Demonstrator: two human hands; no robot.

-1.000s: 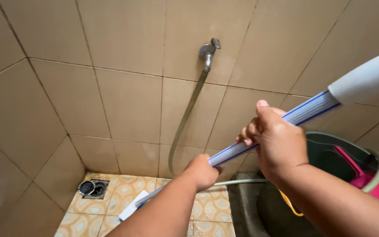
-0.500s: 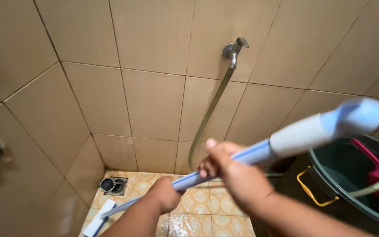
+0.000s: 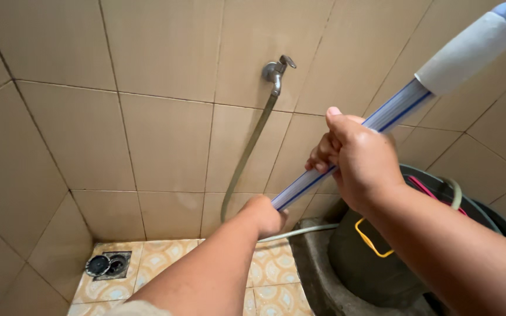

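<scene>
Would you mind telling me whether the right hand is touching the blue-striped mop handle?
Touching. The head view shows the right hand closed around the mop handle, fingers wrapped over the shaft and no gap.

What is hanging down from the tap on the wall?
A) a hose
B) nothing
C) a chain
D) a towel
A: a greenish hose is fitted to the spout of the metal tap, hangs down the tiled wall and curves off toward the dark bucket.
</scene>
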